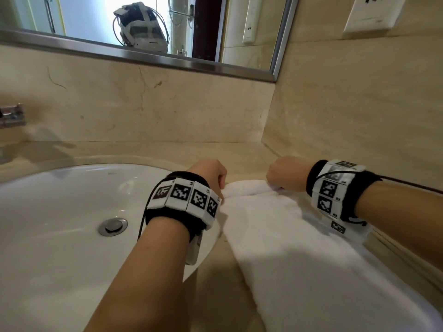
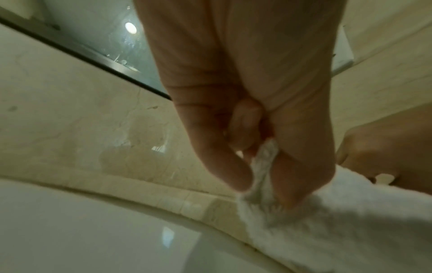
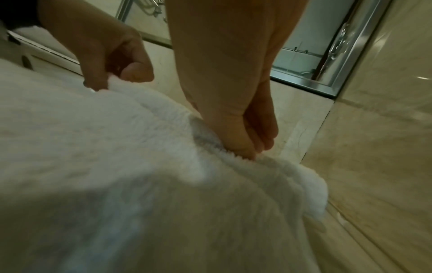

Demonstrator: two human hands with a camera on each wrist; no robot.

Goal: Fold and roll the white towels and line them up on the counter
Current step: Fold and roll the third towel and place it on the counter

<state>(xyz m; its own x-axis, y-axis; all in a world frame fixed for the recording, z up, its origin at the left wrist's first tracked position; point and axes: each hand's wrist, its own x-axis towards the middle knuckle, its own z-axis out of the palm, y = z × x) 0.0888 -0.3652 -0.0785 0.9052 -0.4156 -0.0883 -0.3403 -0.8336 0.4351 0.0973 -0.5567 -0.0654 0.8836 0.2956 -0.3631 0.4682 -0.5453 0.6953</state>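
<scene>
A white towel (image 1: 287, 248) lies lengthwise on the beige counter (image 1: 244, 152), right of the sink, running from near the back wall toward me. My left hand (image 1: 215, 178) pinches its far left corner between thumb and fingers; the left wrist view shows the towel edge (image 2: 261, 166) squeezed between them. My right hand (image 1: 282, 180) grips the far right corner, thumb on top of the towel (image 3: 163, 166) in the right wrist view, fingers curled behind the edge. The far edge is bunched into a small fold between the two hands.
A white oval sink (image 1: 72, 224) with a metal drain (image 1: 112, 226) lies to the left, a chrome tap (image 1: 12, 116) at the far left. A marble wall (image 1: 359, 116) closes the right side and back. A mirror (image 1: 143, 25) hangs above.
</scene>
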